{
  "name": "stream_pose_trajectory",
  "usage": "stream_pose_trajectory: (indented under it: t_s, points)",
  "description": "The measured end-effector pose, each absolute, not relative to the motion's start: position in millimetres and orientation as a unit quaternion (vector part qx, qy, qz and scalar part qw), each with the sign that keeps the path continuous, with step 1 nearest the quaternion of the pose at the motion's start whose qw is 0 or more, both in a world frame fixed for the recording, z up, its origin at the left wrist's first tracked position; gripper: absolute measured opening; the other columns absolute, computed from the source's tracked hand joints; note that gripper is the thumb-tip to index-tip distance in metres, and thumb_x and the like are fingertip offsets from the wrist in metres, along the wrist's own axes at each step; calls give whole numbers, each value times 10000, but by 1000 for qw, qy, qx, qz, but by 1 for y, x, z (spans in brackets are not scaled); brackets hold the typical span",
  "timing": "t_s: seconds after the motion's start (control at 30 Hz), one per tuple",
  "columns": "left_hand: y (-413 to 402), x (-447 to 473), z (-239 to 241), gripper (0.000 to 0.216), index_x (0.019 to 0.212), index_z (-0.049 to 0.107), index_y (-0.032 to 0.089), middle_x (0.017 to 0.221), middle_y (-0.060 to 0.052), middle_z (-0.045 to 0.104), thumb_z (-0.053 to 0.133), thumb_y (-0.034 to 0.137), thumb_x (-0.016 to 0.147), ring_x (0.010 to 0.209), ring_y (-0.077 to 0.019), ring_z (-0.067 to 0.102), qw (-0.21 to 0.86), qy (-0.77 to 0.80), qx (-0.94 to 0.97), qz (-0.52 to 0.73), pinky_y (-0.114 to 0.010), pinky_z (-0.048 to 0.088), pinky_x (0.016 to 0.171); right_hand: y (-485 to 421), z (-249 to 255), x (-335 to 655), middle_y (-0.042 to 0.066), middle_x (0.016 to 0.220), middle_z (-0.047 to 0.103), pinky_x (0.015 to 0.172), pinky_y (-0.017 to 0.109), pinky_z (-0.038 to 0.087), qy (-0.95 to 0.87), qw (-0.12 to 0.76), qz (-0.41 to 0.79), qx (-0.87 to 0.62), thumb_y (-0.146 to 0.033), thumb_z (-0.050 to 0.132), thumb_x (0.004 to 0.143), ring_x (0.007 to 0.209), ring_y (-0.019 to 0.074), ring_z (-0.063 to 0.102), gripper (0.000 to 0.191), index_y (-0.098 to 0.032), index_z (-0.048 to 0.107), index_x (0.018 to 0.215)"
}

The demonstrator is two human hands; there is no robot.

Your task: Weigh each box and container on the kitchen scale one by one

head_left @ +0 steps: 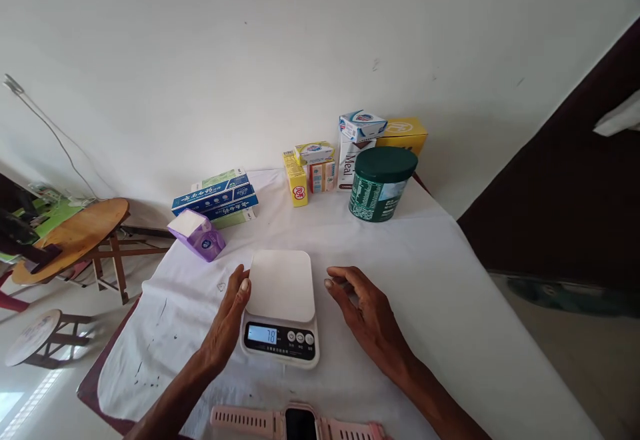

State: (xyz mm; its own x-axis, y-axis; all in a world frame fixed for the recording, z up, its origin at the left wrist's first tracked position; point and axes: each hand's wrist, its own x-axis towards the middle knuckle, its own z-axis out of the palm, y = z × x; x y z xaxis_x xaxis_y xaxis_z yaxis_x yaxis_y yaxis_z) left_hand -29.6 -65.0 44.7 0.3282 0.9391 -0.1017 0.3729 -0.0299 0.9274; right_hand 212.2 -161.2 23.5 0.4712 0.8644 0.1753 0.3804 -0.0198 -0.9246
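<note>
A white digital kitchen scale (281, 303) sits in the middle of the white-clothed table (450, 307), its display lit. My left hand (227, 323) rests on the cloth against the scale's left edge, fingers stretched out, the thumb touching the weighing plate. My right hand (363, 310) hovers just right of the scale, fingers loosely curled and apart, holding nothing. Nothing lies on the scale's plate.
A green-lidded tin (381, 183), a yellow box (404, 133), a "Meal" carton (349, 160) and small yellow and orange boxes (307, 173) stand at the back. Toothpaste boxes (216, 199) and a purple pack (197, 233) lie back left. A pink watch (300, 423) lies near me. Wooden tables stand left.
</note>
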Motion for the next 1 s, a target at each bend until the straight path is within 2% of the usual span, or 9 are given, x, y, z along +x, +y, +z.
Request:
stream_pose_trajectory:
  t_s: [0.1,0.2,0.37,0.47,0.5,0.6,0.67,0.9,1.0]
  points:
    - [-79,-16,52,872,1637,228,259,1715,-94,218,383,773,950,1598,-308,161,508,515,647,240,-561,178,1303,-170,28,212,91,1151,708,806,366,586,-429,535,232,-689,-614,495,976,1017,242,694,459,-228,653,1167]
    - [-88,-6,59,906,1646,172,268,1735,-72,142,373,795,937,1611,-297,86,518,517,648,209,-554,143,1313,-183,31,217,100,1215,697,810,368,595,-397,537,241,-704,-639,509,955,1065,256,695,493,-243,645,1215]
    - [-48,26,78,932,1606,233,198,1683,-186,259,436,796,921,1569,-351,255,445,489,703,261,-588,250,1269,-198,31,227,90,1187,708,795,360,595,-361,535,260,-718,-643,498,955,1061,258,695,470,-258,657,1173]
    - [10,74,91,1008,1584,225,175,1636,-225,312,610,752,853,1514,-354,359,383,431,769,277,-546,334,1224,-198,28,228,88,1128,709,780,353,587,-372,546,244,-710,-629,472,971,1034,252,690,443,-247,648,1111]
    - [30,94,94,1064,1573,234,155,1623,-242,319,679,740,804,1510,-363,359,355,441,775,281,-530,346,1216,-198,27,228,85,1112,706,781,355,584,-377,548,239,-707,-623,468,976,1020,249,690,433,-246,643,1098]
    - [78,154,100,1230,1561,188,58,1622,-331,225,832,648,695,1561,-415,213,321,466,772,290,-530,261,1248,-197,25,229,69,1061,702,784,358,579,-386,553,233,-700,-600,470,990,972,238,687,393,-252,634,1067]
    - [98,188,101,1257,1548,181,31,1593,-354,249,882,579,659,1555,-439,206,305,481,767,294,-532,257,1243,-196,24,230,60,1040,701,775,352,577,-388,559,235,-694,-577,469,1002,948,231,685,363,-256,630,1053]
    - [113,226,91,881,1482,293,147,1488,-251,444,773,454,810,1427,-380,441,243,530,747,320,-508,402,1131,-195,18,235,62,1018,684,730,342,572,-395,562,252,-681,-557,465,1014,896,221,667,346,-255,623,1070]
    - [109,222,93,957,1505,269,108,1467,-267,443,804,426,777,1415,-394,444,211,521,760,326,-507,398,1125,-194,15,235,71,1033,676,722,346,565,-397,557,255,-683,-561,460,1015,906,225,659,354,-251,613,1090]
